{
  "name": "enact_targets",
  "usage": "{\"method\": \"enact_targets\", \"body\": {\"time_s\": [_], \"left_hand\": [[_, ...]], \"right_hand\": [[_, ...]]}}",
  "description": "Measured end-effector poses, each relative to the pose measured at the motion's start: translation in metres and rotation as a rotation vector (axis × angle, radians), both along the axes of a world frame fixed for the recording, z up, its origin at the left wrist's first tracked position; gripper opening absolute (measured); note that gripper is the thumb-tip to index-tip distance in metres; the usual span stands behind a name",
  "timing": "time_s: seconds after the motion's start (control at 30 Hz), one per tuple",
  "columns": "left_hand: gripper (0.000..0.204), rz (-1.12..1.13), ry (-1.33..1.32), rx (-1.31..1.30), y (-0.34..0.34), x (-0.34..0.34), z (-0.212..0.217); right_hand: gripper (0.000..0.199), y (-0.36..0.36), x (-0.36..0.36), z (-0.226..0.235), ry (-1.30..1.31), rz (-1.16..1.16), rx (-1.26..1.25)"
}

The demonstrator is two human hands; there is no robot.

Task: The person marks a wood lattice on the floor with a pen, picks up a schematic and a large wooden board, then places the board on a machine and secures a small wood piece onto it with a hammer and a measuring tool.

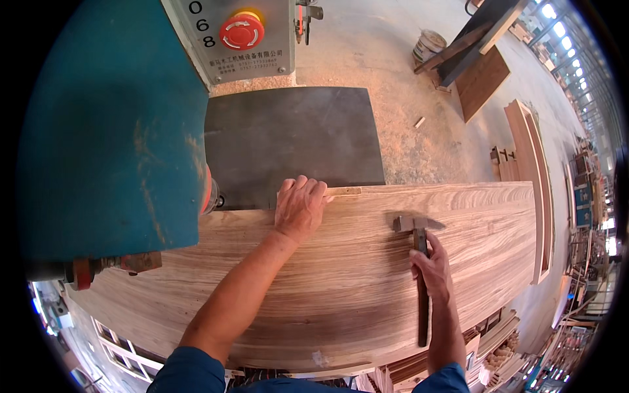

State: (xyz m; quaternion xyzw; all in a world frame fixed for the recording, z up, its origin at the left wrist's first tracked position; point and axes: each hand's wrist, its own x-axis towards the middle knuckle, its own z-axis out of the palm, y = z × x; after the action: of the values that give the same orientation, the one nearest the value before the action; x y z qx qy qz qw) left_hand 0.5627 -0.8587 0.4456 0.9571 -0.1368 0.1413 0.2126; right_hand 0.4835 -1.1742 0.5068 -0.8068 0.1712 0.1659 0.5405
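A large wooden panel (367, 281) with streaky brown grain lies flat in front of me. At its far edge my left hand (301, 209) is closed, with the fingers curled over a thin wooden strip (346, 192) that sticks out to the right of the hand. The fingertips are partly hidden. Further right, my right hand (434, 267) grips a hammer (422, 314) by its dark handle, below the head. The hammer's metal head points away from me, over the panel, its tapered end to the right. I cannot tell whether the head touches the wood.
A teal machine (111, 137) with a red stop button (241, 31) rises at the left. Its grey metal table (295, 134) adjoins the panel's far edge. Beyond are a sawdust-strewn floor, a bucket (429, 47) and a leaning board (481, 82). A long wooden frame (545, 236) stands right.
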Motion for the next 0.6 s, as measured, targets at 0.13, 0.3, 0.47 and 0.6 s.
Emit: {"method": "enact_targets", "body": {"time_s": [0.13,0.3,0.47,0.6], "left_hand": [[0.016,0.026,0.036,0.027,-0.001,0.001,0.003],[0.019,0.005,0.032,0.024,-0.003,0.004,0.003],[0.018,-0.009,0.059,0.006,0.000,0.005,0.003],[0.018,-0.011,0.077,0.002,0.000,0.005,0.002]], "right_hand": [[0.045,0.013,0.061,0.016,-0.051,0.139,0.044],[0.053,0.027,0.140,0.027,-0.068,0.422,0.028],[0.056,0.038,0.174,0.024,0.024,0.657,-0.021],[0.059,0.033,0.186,0.027,0.018,0.600,0.025]]}}
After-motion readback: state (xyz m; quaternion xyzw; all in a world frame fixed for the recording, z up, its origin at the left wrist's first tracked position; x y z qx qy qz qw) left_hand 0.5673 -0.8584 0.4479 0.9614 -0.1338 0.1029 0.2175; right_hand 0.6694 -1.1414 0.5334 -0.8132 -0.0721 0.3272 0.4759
